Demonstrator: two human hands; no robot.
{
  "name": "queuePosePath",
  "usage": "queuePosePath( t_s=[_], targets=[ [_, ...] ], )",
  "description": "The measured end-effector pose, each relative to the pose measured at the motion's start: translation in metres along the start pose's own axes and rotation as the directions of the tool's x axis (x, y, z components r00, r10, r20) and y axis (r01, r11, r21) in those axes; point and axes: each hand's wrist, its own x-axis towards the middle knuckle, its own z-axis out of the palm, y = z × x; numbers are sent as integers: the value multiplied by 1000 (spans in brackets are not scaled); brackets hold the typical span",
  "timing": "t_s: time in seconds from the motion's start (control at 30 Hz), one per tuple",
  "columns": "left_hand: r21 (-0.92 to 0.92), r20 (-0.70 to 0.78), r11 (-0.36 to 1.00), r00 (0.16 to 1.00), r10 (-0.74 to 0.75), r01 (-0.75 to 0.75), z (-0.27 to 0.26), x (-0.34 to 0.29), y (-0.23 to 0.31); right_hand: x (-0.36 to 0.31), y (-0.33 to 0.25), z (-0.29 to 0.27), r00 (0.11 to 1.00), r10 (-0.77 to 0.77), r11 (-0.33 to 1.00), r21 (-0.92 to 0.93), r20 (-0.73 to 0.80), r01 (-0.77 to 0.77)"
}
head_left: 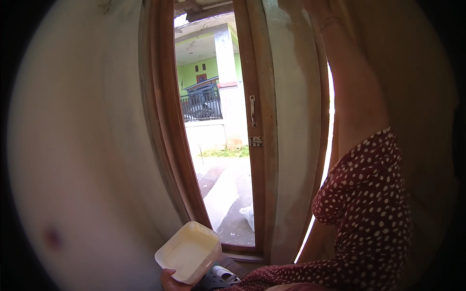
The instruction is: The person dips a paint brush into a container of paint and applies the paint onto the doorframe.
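My left hand [172, 281] grips the near rim of a cream-coloured rectangular plastic tub [206, 264], thumb over the edge. The tub is tilted so its pale inside shows; I cannot tell whether anything coats the bottom. My right arm, in a maroon sleeve with white dots, reaches high up along a brown panel. Only part of my right hand [315, 7] shows at the top edge, past a thin bracelet. Its fingers are hidden, so I cannot see what they touch.
Ahead stands a brown wooden window or door frame [162, 116] with a metal handle [252, 110] and a latch [256, 141]. Through it show a paved yard, a white plastic bag [248, 216] and a green house. A plain wall [73, 145] is on the left. Bright light enters a narrow gap beside the brown panel [417, 97].
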Motion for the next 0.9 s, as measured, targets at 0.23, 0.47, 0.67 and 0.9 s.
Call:
queuePosePath(
  t_s=[0.23,0.47,0.67,0.9],
  targets=[
    [42,24,999,999,-23,22,-13,14,0,-184,-76,-74,891,185,970,-222,415,-98],
    [64,-86,998,996,-10,16,-27,15,11,-106,-82,-15,952,137,990,-2,275,-142],
    [32,-33,997,997,-70,71,-20,43,-5,14,-2,38,998,-65,997,-42,-14,64],
    [48,-42,998,998,-48,50,-22,49,-6,-152,-21,-11,912,88,996,-47,402,-75]
  ],
)
